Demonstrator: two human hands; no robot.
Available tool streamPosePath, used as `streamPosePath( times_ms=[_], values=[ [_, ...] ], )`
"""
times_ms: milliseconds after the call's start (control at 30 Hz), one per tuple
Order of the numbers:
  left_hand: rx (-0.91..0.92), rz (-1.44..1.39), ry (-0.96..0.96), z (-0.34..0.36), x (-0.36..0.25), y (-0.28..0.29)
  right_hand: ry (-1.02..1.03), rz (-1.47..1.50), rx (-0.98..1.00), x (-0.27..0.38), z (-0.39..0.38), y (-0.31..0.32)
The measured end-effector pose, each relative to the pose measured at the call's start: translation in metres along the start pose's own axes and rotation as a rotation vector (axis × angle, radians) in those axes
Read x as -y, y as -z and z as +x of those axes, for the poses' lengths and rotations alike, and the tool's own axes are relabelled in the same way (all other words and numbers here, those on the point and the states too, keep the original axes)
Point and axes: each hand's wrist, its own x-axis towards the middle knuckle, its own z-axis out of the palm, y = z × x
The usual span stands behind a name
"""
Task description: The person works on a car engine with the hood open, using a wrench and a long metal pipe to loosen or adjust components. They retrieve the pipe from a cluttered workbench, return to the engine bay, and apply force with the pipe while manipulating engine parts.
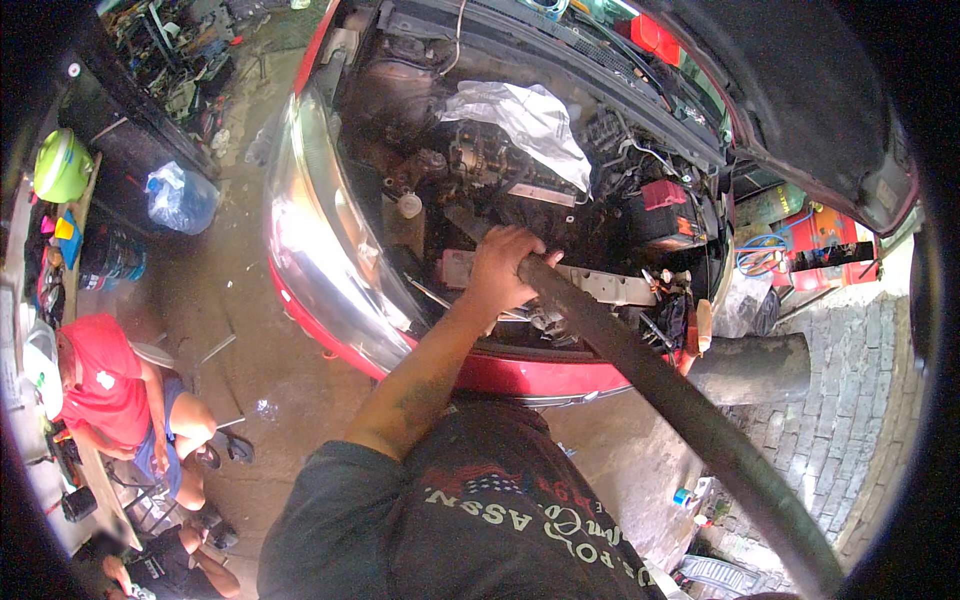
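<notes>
My left hand (503, 268) is closed at the upper end of a long, thick, dark pipe (680, 400), over the front of an open engine bay. The pipe slants from the hand past the car's front down to the lower right edge. Just beyond my fingers a dark flat piece (466, 222) shows; whether it joins the pipe I cannot tell. Behind it sits the engine (480, 155), partly covered by a white cloth (525, 125). A battery (668, 222) with a red cover (664, 194) is to the right. My right hand is not in view.
The red car's headlight (325, 240) and bumper (520, 376) lie between me and the bay. Its raised hood (810, 90) hangs at upper right. A person in a red shirt (105, 380) sits at left, another person (170, 565) below. A dark cylinder (755, 368) lies right.
</notes>
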Motion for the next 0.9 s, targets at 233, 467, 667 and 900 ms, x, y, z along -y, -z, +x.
streamPosePath(
  times_ms=[233, 467, 667, 900],
  values=[
    [0.1, -0.015, 0.18, 0.008, 0.02, 0.014, 0.092, -0.106, -0.038, 0.038, 0.01, 0.042],
    [-0.003, -0.067, 0.261, 0.0, 0.017, 0.027, 0.256, -0.261, -0.189, 0.087, -0.035, 0.112],
    [-0.09, 0.015, 0.362, 0.01, 0.01, 0.034, 0.52, -0.37, -0.629, 0.117, -0.162, 0.207],
    [-0.303, -0.086, 0.217, 0.028, -0.034, 0.039, 0.819, -0.401, -1.307, 0.135, -0.284, 0.331]
  ],
)
